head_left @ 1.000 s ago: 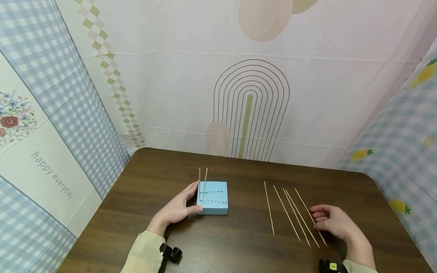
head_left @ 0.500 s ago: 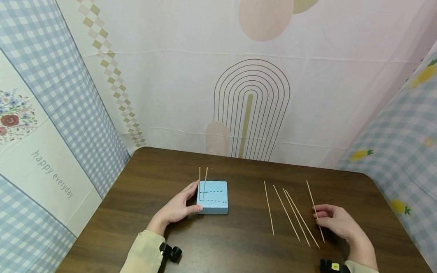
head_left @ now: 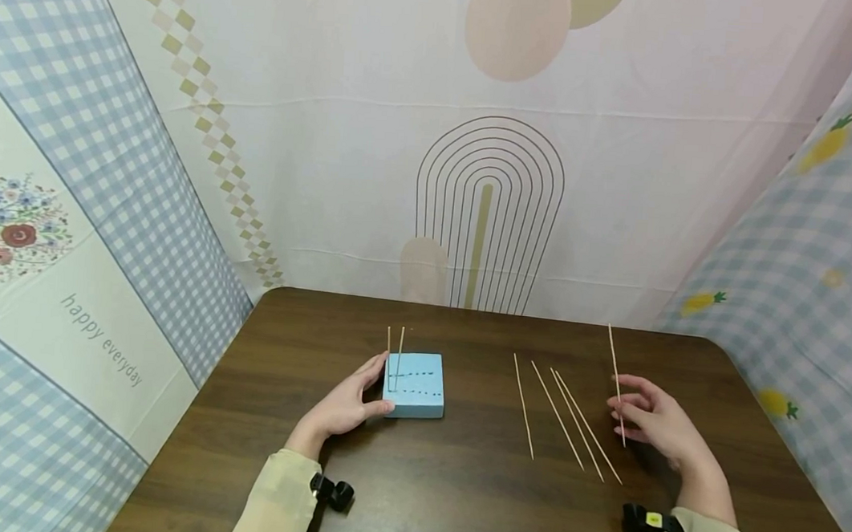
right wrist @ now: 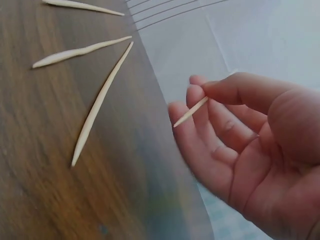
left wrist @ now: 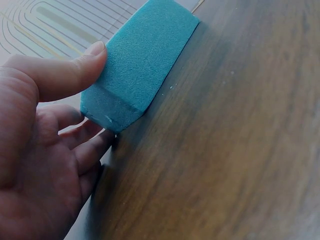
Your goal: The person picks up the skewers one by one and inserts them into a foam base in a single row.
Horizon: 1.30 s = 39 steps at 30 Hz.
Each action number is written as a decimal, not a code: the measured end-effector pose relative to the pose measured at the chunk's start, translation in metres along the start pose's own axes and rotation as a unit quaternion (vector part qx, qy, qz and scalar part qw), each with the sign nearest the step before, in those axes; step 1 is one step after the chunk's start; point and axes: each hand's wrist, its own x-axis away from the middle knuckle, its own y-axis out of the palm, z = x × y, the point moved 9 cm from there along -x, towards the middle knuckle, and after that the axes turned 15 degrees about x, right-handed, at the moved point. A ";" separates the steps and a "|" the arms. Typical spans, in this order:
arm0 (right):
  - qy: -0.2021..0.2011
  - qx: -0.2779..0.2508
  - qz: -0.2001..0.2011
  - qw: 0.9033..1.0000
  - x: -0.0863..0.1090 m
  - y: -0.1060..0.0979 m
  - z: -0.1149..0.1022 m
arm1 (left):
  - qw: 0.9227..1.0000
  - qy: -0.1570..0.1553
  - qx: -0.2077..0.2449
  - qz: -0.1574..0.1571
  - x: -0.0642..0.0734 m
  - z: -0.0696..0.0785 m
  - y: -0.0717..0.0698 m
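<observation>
A light-blue foam block lies on the wooden table, with rows of dark marks on its top. Two thin wooden skewers stand upright in its left part. My left hand grips the block's left side, thumb at the front corner and fingers toward the back; in the left wrist view the thumb presses on the blue foam. Over the table's right side, my right hand pinches one skewer between thumb and fingers, tilted upward. The right wrist view shows that skewer's pointed lower end below the thumb.
Several loose skewers lie slanted on the table between the block and my right hand. The brown table ends at a hanging patterned cloth at the back. Checked cloths hang at both sides.
My right hand has picked up the rightmost skewer from the table and raised it, turning it steeper. The left hand and the block have stayed in place.
</observation>
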 end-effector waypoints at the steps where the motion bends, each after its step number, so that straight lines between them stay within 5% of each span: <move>1: -0.007 -0.010 0.004 1.000 0.000 -0.001 -0.002 | 1.000 0.000 0.000 0.000 0.000 0.000 0.000; 12: -0.031 -0.019 0.035 0.999 -0.004 -0.003 -0.012 | 1.000 0.004 -0.003 -0.002 0.000 0.001 0.000; 21: -0.046 -0.102 0.105 0.988 -0.012 0.014 -0.045 | 1.000 0.013 -0.005 0.002 0.001 0.004 0.000; 26: -0.079 -0.133 0.113 0.982 -0.020 0.050 -0.084 | 1.000 0.003 0.001 0.003 0.001 0.001 0.002; 39: -0.116 -0.239 0.050 0.963 -0.045 0.173 -0.173 | 1.000 0.000 0.005 0.002 0.002 0.000 0.002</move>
